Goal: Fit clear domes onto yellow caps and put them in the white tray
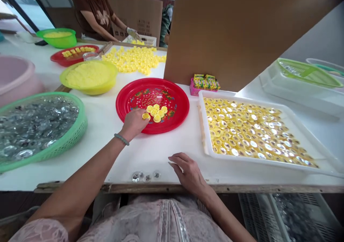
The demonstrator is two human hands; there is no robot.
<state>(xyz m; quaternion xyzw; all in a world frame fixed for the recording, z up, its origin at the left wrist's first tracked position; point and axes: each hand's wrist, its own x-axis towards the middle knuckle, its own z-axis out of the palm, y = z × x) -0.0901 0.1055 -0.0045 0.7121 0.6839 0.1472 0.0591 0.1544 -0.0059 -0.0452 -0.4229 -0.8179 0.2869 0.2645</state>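
My left hand (133,123) rests at the near edge of a red floral plate (176,98), its fingers on a round yellow cap (146,116). A small cluster of similar yellow caps (155,113) lies beside those fingers on the plate. My right hand (188,172) lies on the white table (161,156), fingers loosely apart and holding nothing. Several small clear domes (145,176) sit left of it near the table's front edge. To its right stands a white tray (206,127) filled with yellow pieces topped by shiny clear domes.
A green basket (80,127) of clear domes sits left, beside a yellow bowl (88,77) of yellow granules. Loose yellow caps (134,59) cover the far table. A co-worker's gloved hand (133,33) works beyond them. A cardboard panel (223,37) stands behind the tray.
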